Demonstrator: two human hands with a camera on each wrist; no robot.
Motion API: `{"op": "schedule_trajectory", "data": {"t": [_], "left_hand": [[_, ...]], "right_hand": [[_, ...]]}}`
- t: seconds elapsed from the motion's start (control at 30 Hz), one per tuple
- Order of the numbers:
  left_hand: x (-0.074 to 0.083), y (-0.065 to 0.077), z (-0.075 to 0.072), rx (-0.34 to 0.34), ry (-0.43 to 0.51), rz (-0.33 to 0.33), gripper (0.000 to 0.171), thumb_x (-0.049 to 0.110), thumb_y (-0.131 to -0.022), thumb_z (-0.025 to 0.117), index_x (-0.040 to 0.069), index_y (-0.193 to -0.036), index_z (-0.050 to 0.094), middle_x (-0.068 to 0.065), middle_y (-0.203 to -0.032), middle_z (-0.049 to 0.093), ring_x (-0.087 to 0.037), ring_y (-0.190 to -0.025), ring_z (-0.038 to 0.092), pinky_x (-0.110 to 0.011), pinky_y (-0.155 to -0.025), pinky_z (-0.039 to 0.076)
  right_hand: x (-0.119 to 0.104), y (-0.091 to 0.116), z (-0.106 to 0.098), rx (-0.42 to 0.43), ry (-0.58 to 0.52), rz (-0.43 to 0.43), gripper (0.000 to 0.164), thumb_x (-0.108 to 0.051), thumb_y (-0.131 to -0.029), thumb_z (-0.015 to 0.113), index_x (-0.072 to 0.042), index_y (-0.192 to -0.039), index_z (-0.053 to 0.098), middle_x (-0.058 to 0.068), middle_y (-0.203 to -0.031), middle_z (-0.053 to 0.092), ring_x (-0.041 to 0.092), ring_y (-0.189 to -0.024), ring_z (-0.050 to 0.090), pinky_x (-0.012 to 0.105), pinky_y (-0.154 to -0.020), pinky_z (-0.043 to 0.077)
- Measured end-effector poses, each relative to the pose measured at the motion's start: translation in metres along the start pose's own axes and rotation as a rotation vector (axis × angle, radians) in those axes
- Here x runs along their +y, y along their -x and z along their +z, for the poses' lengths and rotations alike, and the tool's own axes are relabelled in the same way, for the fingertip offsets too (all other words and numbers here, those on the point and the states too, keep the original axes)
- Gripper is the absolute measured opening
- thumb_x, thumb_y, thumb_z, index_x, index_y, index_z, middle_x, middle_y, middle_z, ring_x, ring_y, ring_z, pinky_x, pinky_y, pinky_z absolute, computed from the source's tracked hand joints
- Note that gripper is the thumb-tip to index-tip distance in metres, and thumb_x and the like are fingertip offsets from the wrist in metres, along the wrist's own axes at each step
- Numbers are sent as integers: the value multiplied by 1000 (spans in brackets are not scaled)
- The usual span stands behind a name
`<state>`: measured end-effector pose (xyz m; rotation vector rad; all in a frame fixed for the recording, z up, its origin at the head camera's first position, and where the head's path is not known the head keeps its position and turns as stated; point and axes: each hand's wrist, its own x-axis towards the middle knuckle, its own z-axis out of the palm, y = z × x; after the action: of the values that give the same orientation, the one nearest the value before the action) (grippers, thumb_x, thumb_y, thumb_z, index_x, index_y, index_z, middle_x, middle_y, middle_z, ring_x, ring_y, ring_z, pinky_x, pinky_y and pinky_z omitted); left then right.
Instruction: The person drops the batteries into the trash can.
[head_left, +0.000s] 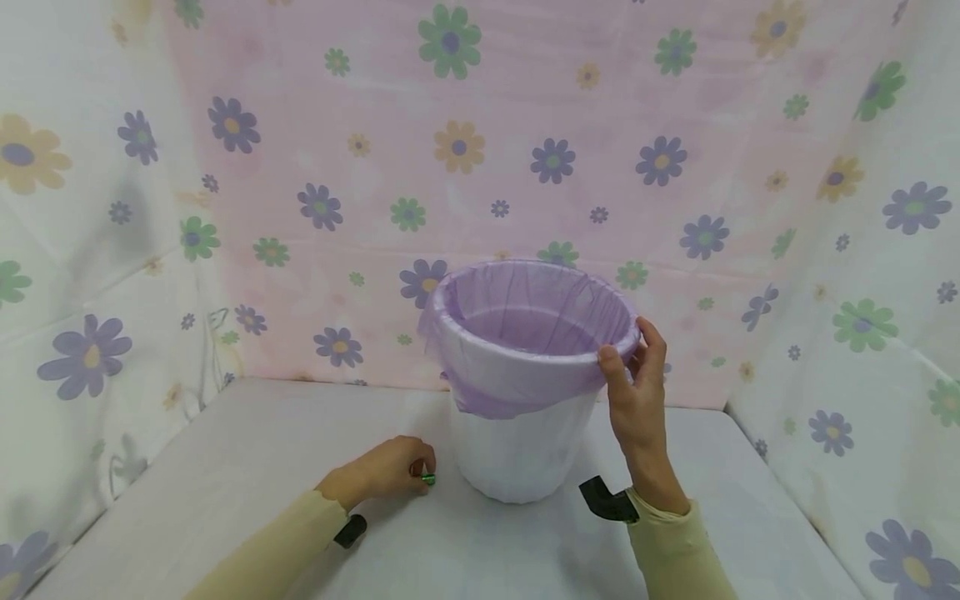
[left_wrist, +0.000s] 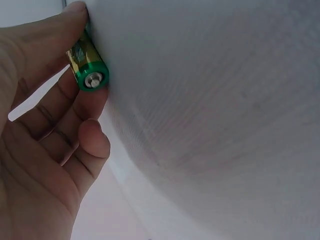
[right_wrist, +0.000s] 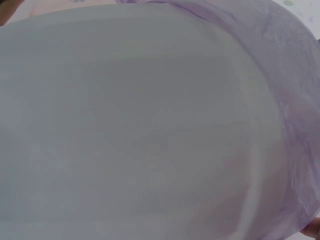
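Note:
A white waste bin [head_left: 517, 454] stands on the table, its mouth facing up. Thin purple bin liner [head_left: 487, 392] lines the inside and folds over the rim, hanging down the outer wall. My right hand [head_left: 639, 408] grips the bin's right rim through the liner, thumb toward the front; in the right wrist view the bin wall [right_wrist: 150, 130] fills most of the picture. Low to the left of the bin, my left hand [head_left: 386, 471] pinches a green and gold battery [left_wrist: 90, 65] between thumb and fingers, its metal nub showing, close beside the bin wall [left_wrist: 210, 110].
The white tabletop [head_left: 300, 433] runs back to a pink flowered cloth [head_left: 390, 167]. White flowered cloths hang at the left [head_left: 90, 250] and the right [head_left: 885, 317]. A black bent piece [head_left: 611, 504] sticks out at the right cuff.

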<state>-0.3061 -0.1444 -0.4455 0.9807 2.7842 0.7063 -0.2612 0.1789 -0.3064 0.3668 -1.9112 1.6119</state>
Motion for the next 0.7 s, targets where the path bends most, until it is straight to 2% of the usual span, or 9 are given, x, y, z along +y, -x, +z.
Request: {"op": "schedule_trajectory", "data": {"t": [0.5, 0.7], "left_hand": [[-1, 2, 2, -11, 10, -9, 13, 18, -75, 73, 21, -80, 61, 10, -69, 49, -5, -65, 45, -23, -59, 40], [4, 6, -1, -15, -6, -5, 12, 18, -75, 72, 21, -81, 62, 11, -70, 49, -5, -65, 45, -23, -59, 40]], "right_hand": [[-1, 0, 0, 7, 11, 10, 61, -29, -88, 54, -26, -139, 22, 13, -127, 39, 21, -108, 43, 45, -89, 37], [-1, 1, 0, 0, 14, 23, 61, -30, -88, 54, -27, -139, 21, 13, -127, 39, 19, -108, 43, 46, -90, 37]]}}
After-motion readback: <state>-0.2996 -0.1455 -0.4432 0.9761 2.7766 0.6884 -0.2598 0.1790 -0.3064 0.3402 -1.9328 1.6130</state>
